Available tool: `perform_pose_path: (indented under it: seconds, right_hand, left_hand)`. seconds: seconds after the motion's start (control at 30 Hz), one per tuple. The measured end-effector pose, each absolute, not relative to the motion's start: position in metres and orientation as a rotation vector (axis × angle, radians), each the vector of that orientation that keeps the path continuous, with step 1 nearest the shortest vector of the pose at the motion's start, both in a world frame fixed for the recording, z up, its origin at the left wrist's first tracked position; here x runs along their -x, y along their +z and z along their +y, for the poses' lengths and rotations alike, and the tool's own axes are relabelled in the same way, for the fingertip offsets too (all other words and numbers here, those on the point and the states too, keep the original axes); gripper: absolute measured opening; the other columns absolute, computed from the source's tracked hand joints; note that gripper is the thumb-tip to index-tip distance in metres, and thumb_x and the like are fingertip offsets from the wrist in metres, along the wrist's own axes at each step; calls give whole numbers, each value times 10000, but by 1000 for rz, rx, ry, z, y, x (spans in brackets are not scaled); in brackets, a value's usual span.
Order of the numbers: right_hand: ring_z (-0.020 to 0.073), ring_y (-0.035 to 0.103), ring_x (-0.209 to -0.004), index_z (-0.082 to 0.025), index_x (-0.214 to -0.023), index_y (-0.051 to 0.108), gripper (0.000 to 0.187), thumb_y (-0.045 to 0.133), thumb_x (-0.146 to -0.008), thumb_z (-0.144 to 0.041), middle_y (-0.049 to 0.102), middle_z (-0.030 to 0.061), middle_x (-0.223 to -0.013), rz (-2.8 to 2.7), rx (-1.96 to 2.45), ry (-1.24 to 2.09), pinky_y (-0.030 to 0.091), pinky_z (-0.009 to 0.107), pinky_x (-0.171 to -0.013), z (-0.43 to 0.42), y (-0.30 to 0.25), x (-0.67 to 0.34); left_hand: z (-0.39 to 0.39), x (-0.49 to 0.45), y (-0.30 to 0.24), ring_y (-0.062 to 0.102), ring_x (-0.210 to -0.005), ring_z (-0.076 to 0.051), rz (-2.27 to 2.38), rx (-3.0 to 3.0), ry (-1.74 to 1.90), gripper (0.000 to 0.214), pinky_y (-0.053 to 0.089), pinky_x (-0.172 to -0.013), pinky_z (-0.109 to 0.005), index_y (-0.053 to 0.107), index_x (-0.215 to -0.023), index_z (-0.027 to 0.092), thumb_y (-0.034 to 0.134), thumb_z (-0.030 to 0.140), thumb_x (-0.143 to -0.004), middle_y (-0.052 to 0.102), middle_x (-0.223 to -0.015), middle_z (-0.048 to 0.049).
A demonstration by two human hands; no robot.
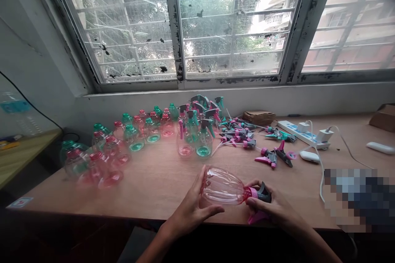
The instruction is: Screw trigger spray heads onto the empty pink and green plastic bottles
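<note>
While our left hand [191, 208] cups one pink bottle [225, 185] over the bench [160, 195] front and our right hand [277, 206] grips its spray head [264, 194], we'd judge at least six headed bottles [203, 141] done, roughly seventeen bare bottles [131, 134] left, loose spray heads [249, 144] too tangled to count.

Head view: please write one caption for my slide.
Pink bottle held sideways, left hand open against it, right hand gripping its spray head.
</note>
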State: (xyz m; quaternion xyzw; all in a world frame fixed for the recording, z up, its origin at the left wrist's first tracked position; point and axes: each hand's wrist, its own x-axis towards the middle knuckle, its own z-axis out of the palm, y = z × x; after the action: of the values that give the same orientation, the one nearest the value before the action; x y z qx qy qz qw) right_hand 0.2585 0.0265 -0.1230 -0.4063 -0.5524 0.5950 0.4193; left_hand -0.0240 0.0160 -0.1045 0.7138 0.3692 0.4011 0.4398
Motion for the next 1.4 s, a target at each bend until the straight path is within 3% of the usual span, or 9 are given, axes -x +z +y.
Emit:
perform_pose_path:
  seconds: [0.13,0.27,0.4,0.67,0.8,0.93,1.07,1.27,1.4]
  right_hand:
    - [189,685,-559,-178,-1032,608,440,833,-826,-495,750,4,-635,-1325,958,1553,497,286,-563,26,-124,-257]
    - [176,661,-563,-175,-1040,608,465,861,-801,-482,746,-1,-652,-1351,976,1557,482,278,-557,27,-127,-259]
    - [152,632,-599,-172,-1042,625,432,861,-814,-453,737,-14,-670,-1399,982,1498,462,255,-579,27,-126,-260]
    - [173,657,-571,-174,-1058,607,437,840,-827,-464,736,-13,-634,-1345,953,1558,486,278,-570,26,-125,-257]
    - [161,638,-568,-175,-1025,625,443,863,-793,-468,734,-12,-648,-1370,963,1513,463,261,-555,27,-127,-257]
    - [176,647,-565,-181,-1015,630,464,874,-768,-489,732,-10,-644,-1376,978,1492,471,279,-563,27,-127,-257]
    - [200,665,-566,-189,-1026,619,467,840,-799,-532,741,3,-638,-1306,978,1545,498,305,-565,26,-124,-255]
    - [202,669,-579,-184,-1015,629,466,861,-787,-518,754,13,-648,-1326,981,1539,499,303,-578,24,-122,-255]
    - [201,661,-577,-186,-1025,626,476,861,-784,-523,740,2,-650,-1263,977,1546,523,311,-570,26,-123,-254]
  left_hand:
    - [18,25,-107,193,-1599,-306,891,-1834,1022,1001,202,-1289,-512,87,-1644,404,752,265,-907,164,-1749,-54]
    - [17,26,-106,193,-1598,-311,877,-1794,991,1128,255,-1275,-499,23,-1641,410,817,275,-852,142,-1752,-59]
    - [16,26,-102,149,-1607,-313,930,-1773,931,1181,144,-1299,-518,-1,-1649,365,846,322,-827,126,-1753,-87]
    - [18,29,-109,190,-1600,-291,907,-1828,983,972,181,-1296,-496,72,-1637,436,717,257,-932,140,-1754,-24]
    - [17,27,-105,134,-1608,-324,945,-1794,957,1172,122,-1304,-521,25,-1650,369,850,311,-820,145,-1752,-68]
    - [14,27,-100,166,-1599,-345,915,-1766,968,1097,154,-1297,-539,62,-1658,322,812,334,-857,184,-1740,-102]
    - [14,27,-103,147,-1608,-311,893,-1845,1030,929,176,-1295,-526,128,-1640,411,716,274,-935,166,-1746,-44]
    - [15,24,-104,212,-1585,-360,904,-1788,1004,1208,172,-1291,-549,81,-1651,364,900,298,-765,229,-1720,-109]
    - [14,24,-101,206,-1588,-343,890,-1787,1023,1084,225,-1282,-528,132,-1644,376,838,254,-830,221,-1722,-90]
